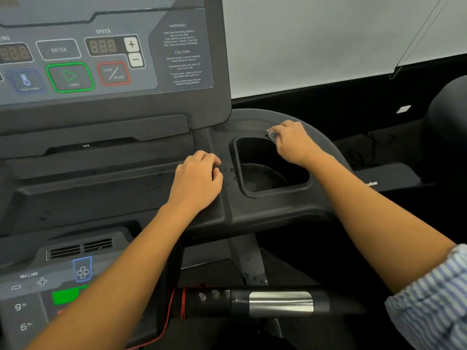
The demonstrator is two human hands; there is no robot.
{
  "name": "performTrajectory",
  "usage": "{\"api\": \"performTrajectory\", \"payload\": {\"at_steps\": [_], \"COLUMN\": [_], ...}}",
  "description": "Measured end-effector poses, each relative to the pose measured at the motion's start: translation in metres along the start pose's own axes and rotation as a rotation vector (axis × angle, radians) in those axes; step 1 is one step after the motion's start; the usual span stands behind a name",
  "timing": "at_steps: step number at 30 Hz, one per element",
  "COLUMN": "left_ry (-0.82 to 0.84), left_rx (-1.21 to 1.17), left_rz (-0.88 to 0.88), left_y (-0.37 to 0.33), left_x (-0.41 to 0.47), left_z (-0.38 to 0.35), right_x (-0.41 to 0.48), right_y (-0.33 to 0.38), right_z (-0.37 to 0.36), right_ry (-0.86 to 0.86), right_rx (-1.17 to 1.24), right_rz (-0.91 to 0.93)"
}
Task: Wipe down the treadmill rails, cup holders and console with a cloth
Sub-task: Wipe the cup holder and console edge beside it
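The dark treadmill console [106,54] with SPEED, ENTER, START and STOP buttons fills the upper left. To its right is a black cup holder [267,173] with water drops on its floor and rim. My right hand [293,142] rests on the far right rim of the cup holder, shut on a small pale cloth [271,134], most of it hidden under the fingers. My left hand [199,178] lies on the tray ledge just left of the cup holder, fingers curled, nothing visible in it.
A black handlebar [278,303] with a shiny metal grip sensor runs across the bottom, with a red cord [174,306] looped at its left end. A lower control panel [50,286] sits at bottom left. A white blind [341,39] hangs behind.
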State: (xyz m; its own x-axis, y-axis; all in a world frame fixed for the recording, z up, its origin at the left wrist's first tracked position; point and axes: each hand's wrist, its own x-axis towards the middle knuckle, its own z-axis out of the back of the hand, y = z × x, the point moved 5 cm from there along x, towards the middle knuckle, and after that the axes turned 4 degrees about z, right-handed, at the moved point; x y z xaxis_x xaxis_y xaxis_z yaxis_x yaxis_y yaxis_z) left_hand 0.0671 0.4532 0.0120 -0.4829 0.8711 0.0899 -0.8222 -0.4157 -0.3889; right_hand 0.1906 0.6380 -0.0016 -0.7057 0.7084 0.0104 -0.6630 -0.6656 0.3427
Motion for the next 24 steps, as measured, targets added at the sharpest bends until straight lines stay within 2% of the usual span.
{"api": "performTrajectory", "payload": {"at_steps": [9,13,18,22,24], "left_ry": [0.04,0.038,-0.015,-0.021,-0.029], "left_rx": [0.001,-0.138,-0.228,-0.209,-0.192], "left_rz": [0.006,0.056,0.12,0.119,0.112], "left_y": [0.001,0.006,0.017,0.026,0.03], "left_x": [0.002,0.005,0.004,-0.001,-0.004], "left_z": [0.001,0.007,0.019,0.021,0.021], "right_x": [-0.068,-0.081,-0.067,-0.042,-0.034], "right_y": [-0.008,-0.013,0.066,0.119,0.132], "right_z": [0.003,0.01,0.014,-0.006,-0.026], "right_ry": [-0.146,-0.122,-0.17,-0.148,-0.073], "right_rx": [-0.055,0.059,0.197,0.255,0.228], "right_rz": [-0.062,-0.145,0.143,0.222,0.248]}}
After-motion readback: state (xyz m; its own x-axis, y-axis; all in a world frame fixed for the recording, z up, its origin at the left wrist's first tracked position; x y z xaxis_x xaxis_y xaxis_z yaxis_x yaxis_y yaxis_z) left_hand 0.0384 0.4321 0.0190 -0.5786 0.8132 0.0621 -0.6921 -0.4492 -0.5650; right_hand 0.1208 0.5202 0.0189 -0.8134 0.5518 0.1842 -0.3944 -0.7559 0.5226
